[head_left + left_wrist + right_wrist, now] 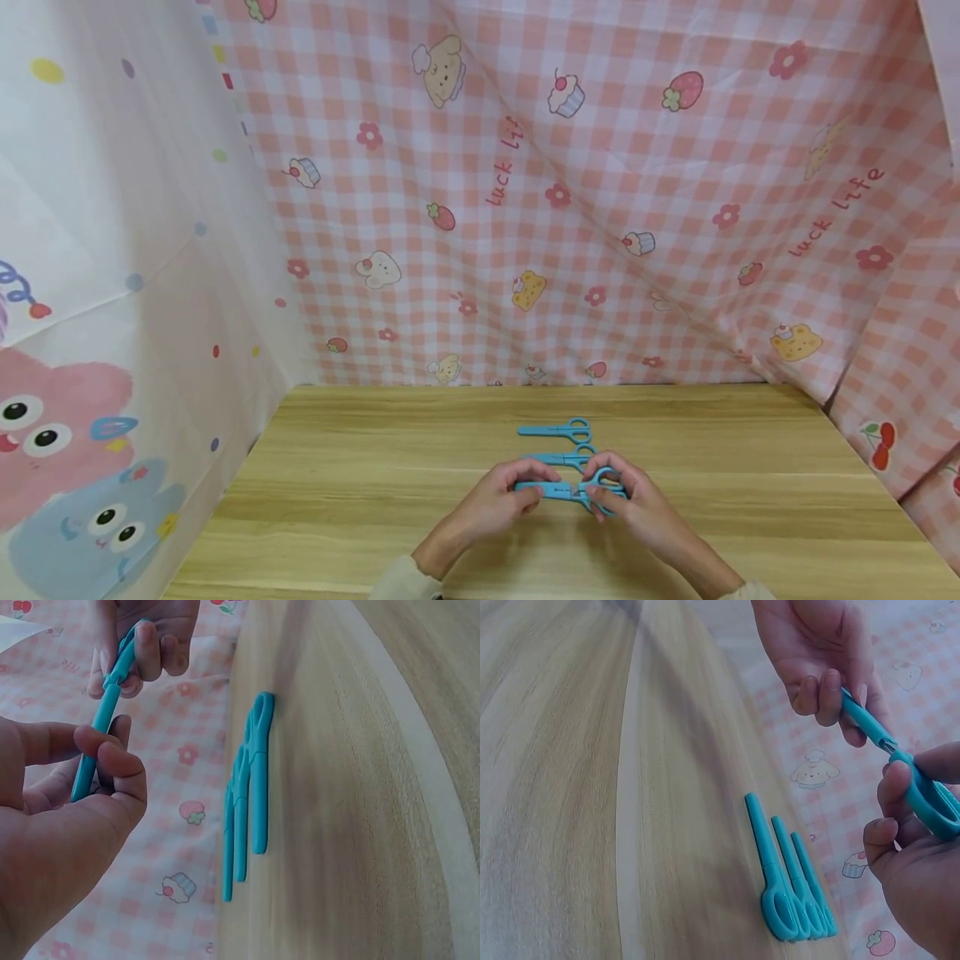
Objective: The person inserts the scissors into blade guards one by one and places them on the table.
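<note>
A pair of turquoise scissors [609, 477] is held level above the table between both hands. My left hand [495, 500] pinches the turquoise blade cover [864, 716] between thumb and fingers. My right hand [637, 504] grips the scissors by their handle loops. A short bit of metal blade [888, 745] shows between cover and handles in the right wrist view. Beneath the hands lie three more covered scissors [259, 787] side by side on the table, their loops all at the same end. Only the far scissors [551, 431] and the middle scissors [558, 459] show in the head view.
The wooden table [337, 492] reaches back to a pink checked cloth [465, 250] hanging behind it. On the left hangs a white cloth [172, 250] with cartoon figures. More pink cloth [900, 358] hangs at the table's right edge.
</note>
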Demonstrator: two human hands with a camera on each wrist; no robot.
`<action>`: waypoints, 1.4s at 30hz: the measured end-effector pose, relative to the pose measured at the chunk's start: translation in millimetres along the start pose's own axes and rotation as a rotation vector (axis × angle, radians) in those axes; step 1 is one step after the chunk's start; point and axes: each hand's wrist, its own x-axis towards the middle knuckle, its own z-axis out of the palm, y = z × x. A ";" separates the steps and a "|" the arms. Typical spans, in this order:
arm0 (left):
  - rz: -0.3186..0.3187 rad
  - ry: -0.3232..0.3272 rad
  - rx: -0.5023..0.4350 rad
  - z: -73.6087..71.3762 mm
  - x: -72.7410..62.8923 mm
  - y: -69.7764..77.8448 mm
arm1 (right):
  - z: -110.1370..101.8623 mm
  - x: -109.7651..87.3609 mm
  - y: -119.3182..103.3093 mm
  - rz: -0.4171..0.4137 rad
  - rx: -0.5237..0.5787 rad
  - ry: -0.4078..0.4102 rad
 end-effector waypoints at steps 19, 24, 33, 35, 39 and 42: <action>-0.007 0.057 -0.036 -6.2 -1.9 1.0 | -4.2 -1.0 0.1 -0.008 -0.002 0.035; -0.008 0.051 -0.029 -7.0 -2.3 1.2 | -4.5 -1.1 0.6 -0.002 0.004 0.038; 0.005 0.057 -0.003 -9.0 -2.9 -0.4 | -5.5 -0.9 -1.1 0.007 0.001 0.033; 0.012 0.057 -0.001 -9.7 -2.9 -0.7 | -5.0 -0.4 -1.2 0.009 -0.004 0.038; 0.011 0.056 -0.006 -10.3 -3.4 -0.4 | -3.3 0.3 -1.5 0.002 -0.032 0.051; 0.006 0.050 -0.018 -10.3 -4.1 0.6 | -2.0 0.3 -2.6 -0.001 -0.054 0.064</action>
